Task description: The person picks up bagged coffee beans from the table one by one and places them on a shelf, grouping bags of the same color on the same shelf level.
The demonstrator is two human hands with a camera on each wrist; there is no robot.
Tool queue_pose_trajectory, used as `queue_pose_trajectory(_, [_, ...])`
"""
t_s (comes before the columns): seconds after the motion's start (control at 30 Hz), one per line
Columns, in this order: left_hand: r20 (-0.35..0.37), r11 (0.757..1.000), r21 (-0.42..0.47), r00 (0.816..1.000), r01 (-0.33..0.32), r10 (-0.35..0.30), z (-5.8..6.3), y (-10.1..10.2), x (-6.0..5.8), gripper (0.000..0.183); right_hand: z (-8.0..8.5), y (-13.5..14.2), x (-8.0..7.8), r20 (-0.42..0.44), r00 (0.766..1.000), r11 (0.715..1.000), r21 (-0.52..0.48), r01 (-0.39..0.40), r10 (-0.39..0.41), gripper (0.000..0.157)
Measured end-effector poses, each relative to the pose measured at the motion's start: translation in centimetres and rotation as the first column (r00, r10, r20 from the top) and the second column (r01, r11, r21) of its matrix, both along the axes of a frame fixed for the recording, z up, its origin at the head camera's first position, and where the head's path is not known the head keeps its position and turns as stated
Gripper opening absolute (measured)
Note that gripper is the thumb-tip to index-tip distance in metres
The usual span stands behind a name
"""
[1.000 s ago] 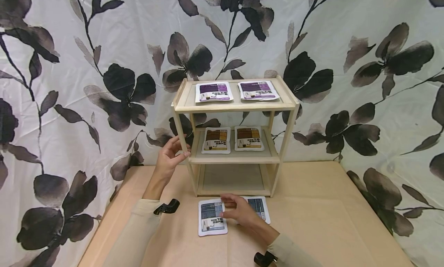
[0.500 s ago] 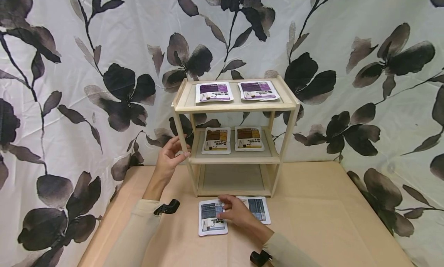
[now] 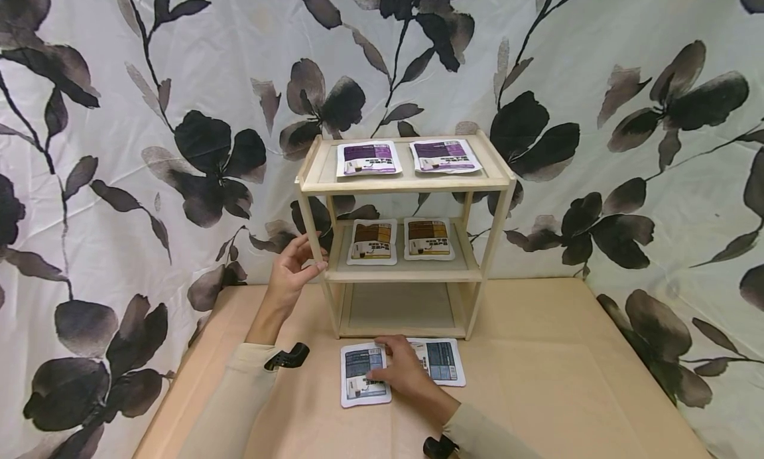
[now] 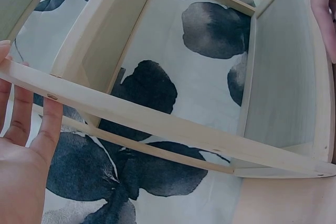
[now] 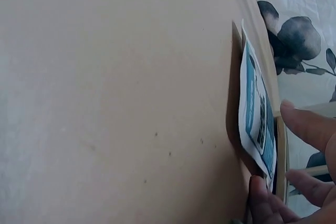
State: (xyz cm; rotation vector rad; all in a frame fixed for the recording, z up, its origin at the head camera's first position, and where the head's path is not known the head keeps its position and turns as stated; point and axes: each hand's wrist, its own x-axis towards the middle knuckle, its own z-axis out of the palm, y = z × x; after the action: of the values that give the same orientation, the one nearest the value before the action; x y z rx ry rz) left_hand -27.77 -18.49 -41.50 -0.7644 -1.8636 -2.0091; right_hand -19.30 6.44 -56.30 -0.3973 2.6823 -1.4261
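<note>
My left hand (image 3: 288,273) grips the front left post of a small three-tier wooden shelf rack (image 3: 406,275). In the left wrist view several fingers (image 4: 50,124) show along that post. On the table before the rack lie two flat white pouches with blue print, a left pouch (image 3: 358,363) and a right pouch (image 3: 443,361). My right hand (image 3: 408,367) pinches the right side of the left pouch, its thumb over the printed face. This hand partly covers the right pouch. In the right wrist view the fingertips (image 5: 256,184) are at one end of the pouch.
Two purple-printed pouches (image 3: 369,158) lie on the top shelf, and two brown-printed pouches (image 3: 372,241) on the middle one. Below is the bottom shelf (image 3: 400,306). A floral cloth (image 3: 644,213) hangs behind the table (image 3: 537,353).
The right hand has shifted left, its thumb moving farther onto the left pouch, and more of the right pouch shows. The left hand stays on the rack's post.
</note>
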Motion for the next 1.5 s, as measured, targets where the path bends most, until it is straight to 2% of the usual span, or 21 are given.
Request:
queue_pose_trajectory(0.4, [0.001,1.0,-0.006,1.0,-0.004,0.004,0.0,0.0,0.1,0.059,-0.2,-1.2,0.3,-0.036,0.997,0.993,0.089,0.075,-0.072,0.082])
queue_pose_trajectory(0.6, [0.005,1.0,-0.006,1.0,0.003,-0.003,0.1,0.0,0.1,0.06,-0.2,-1.0,0.5,-0.061,0.998,0.995,0.093,0.036,-0.03,0.083])
queue_pose_trajectory(0.7, [0.008,1.0,-0.009,1.0,0.0,0.0,0.0,0.0,0.1,0.06,-0.1,-0.6,0.5,-0.053,0.998,0.998,0.061,-0.026,0.029,0.08])
queue_pose_trajectory(0.83, [0.006,1.0,-0.014,1.0,-0.003,0.003,0.0,-0.1,0.1,0.059,0.1,-0.2,0.5,0.005,0.993,0.993,-0.022,-0.115,0.115,0.062])
queue_pose_trajectory(1.0, [0.006,1.0,-0.016,1.0,-0.007,0.007,0.0,0.0,0.2,0.059,0.1,0.1,0.7,0.091,0.982,0.979,-0.133,-0.152,0.165,0.045])
queue_pose_trajectory(1.17, [0.011,1.0,-0.017,1.0,-0.01,0.01,0.1,0.0,0.4,0.059,0.0,0.2,0.9,0.104,0.979,0.967,-0.206,-0.149,0.173,0.044])
queue_pose_trajectory(1.33, [0.016,1.0,-0.015,1.0,-0.013,0.013,0.3,0.1,0.7,0.058,0.1,0.5,0.9,0.101,0.975,0.965,-0.197,-0.176,0.198,0.047])
queue_pose_trajectory(1.43, [0.015,1.0,-0.019,1.0,-0.016,0.017,0.3,0.2,0.7,0.059,0.2,0.7,0.8,0.121,0.965,0.957,-0.208,-0.203,0.231,0.053])
queue_pose_trajectory(1.5, [0.015,1.0,-0.02,1.0,-0.02,0.02,0.4,0.2,0.7,0.059,0.3,0.9,0.8,0.152,0.952,0.94,-0.26,-0.222,0.267,0.056])
